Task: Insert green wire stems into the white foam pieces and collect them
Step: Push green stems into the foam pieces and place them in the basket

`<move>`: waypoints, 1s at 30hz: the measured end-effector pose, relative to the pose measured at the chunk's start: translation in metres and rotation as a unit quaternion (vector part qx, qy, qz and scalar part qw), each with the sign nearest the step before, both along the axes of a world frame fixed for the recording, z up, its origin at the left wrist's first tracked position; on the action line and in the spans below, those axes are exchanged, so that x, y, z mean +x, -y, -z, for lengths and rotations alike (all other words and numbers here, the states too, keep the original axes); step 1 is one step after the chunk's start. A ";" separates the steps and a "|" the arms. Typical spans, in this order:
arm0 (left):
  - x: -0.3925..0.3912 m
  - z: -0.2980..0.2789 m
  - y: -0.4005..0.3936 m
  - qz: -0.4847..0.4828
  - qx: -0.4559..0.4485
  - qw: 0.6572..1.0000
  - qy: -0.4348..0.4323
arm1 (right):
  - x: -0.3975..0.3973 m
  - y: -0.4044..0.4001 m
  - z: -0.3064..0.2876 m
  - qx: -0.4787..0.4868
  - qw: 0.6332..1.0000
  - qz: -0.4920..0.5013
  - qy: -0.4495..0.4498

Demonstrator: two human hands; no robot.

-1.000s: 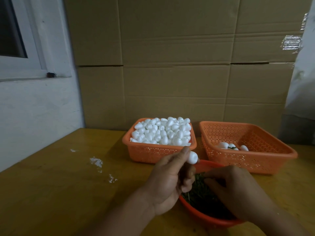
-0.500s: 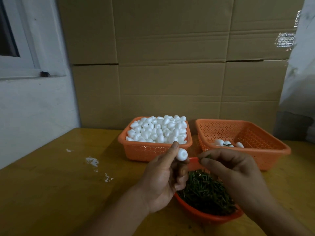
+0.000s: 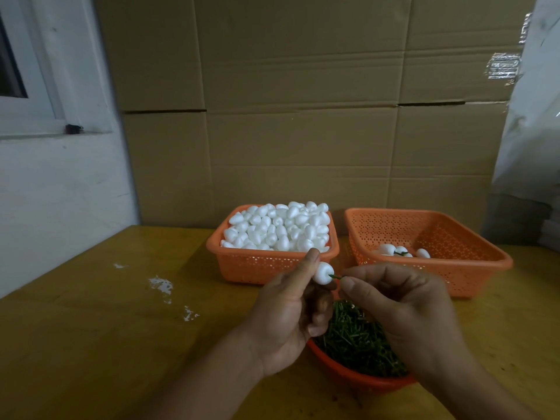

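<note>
Right now the left hand (image 3: 291, 313) pinches a white foam piece (image 3: 323, 272) above the bowl of stems (image 3: 357, 341), while the right hand (image 3: 403, 301) pinches a green wire stem (image 3: 335, 277) lying level, its tip touching the foam's right side.

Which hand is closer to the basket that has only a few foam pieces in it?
Right. The right hand is just in front of the near wall of that basket; the left hand sits farther left, in front of the full basket.
</note>
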State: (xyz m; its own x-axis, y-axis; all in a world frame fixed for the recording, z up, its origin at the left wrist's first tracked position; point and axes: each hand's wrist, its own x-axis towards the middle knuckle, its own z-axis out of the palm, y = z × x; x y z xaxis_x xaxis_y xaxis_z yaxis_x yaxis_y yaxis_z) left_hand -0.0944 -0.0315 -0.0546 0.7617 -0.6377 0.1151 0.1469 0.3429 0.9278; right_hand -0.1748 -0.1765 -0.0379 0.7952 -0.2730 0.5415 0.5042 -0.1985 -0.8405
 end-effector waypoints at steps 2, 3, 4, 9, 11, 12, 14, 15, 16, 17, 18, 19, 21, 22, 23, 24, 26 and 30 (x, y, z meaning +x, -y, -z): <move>-0.001 0.000 0.000 0.001 0.005 1.000 0.007 | 0.000 -0.001 0.001 -0.020 1.000 0.017 0.005; -0.001 0.000 0.000 0.001 0.008 1.000 0.010 | 0.000 -0.002 0.001 -0.029 0.999 0.028 0.009; -0.002 0.000 0.000 -0.001 0.011 1.000 0.011 | 0.000 -0.002 0.002 -0.039 0.998 0.039 0.014; -0.002 0.000 0.000 -0.010 0.013 1.000 0.026 | -0.001 -0.006 0.007 -0.115 0.989 0.089 0.039; -0.002 0.000 0.001 -0.022 0.015 0.999 0.040 | -0.001 -0.006 0.008 -0.156 0.980 0.114 0.050; -0.002 0.000 0.001 -0.031 0.017 0.998 0.051 | -0.001 -0.005 0.009 -0.174 0.975 0.125 0.052; -0.003 0.000 0.002 -0.054 0.022 0.995 0.079 | -0.001 -0.003 0.010 -0.217 0.963 0.147 0.061; -0.003 0.001 0.003 -0.067 0.027 0.993 0.092 | -0.001 -0.003 0.010 -0.235 0.957 0.156 0.065; -0.003 0.002 0.003 -0.078 0.032 0.991 0.105 | -0.001 -0.002 0.011 -0.249 0.952 0.163 0.070; -0.003 0.002 0.003 -0.087 0.035 0.989 0.116 | 0.000 -0.002 0.012 -0.260 0.948 0.169 0.076; -0.003 0.003 0.003 -0.094 0.036 0.987 0.124 | 0.000 -0.002 0.012 -0.267 0.945 0.174 0.080; -0.003 0.003 0.003 -0.100 0.036 0.986 0.130 | 0.000 -0.003 0.012 -0.270 0.943 0.176 0.083; -0.003 0.002 0.004 -0.110 0.034 0.983 0.140 | 0.000 -0.003 0.013 -0.269 0.943 0.176 0.085; -0.004 0.002 0.004 -0.116 0.034 0.982 0.146 | 0.000 -0.003 0.013 -0.269 0.943 0.174 0.084; -0.004 0.002 0.004 -0.124 0.035 0.980 0.153 | 0.000 -0.003 0.013 -0.269 0.944 0.173 0.083; -0.004 0.003 0.004 -0.133 0.037 0.977 0.161 | 0.001 -0.002 0.013 -0.271 0.944 0.172 0.081; -0.004 0.004 0.005 -0.150 0.038 0.973 0.174 | 0.001 -0.002 0.014 -0.275 0.944 0.168 0.072; -0.004 0.004 0.006 -0.174 0.043 0.965 0.191 | 0.002 -0.003 0.016 -0.271 0.948 0.159 0.054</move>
